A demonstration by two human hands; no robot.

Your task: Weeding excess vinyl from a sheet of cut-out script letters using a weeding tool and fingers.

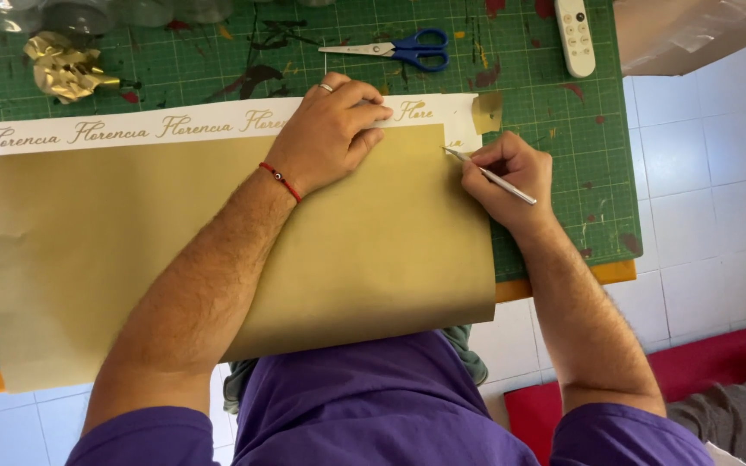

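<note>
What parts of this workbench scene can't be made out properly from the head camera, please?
- The gold sheet: its top edge is hidden under the left hand.
- The thin metal tool: its middle is wrapped by the right hand, and its tip is too small to identify.
- Clear jars: cut off by the top edge.
- The grey cloth: cut off at the bottom right corner.

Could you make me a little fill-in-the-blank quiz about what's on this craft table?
1. The left hand presses flat on the ______ sheet.
2. The right hand holds a thin metal ______ at the sheet's top right corner.
3. The scissors on the green mat have ______ handles.
4. On the left wrist sits a ______ bracelet.

Missing words: gold; tool; blue; red
</note>
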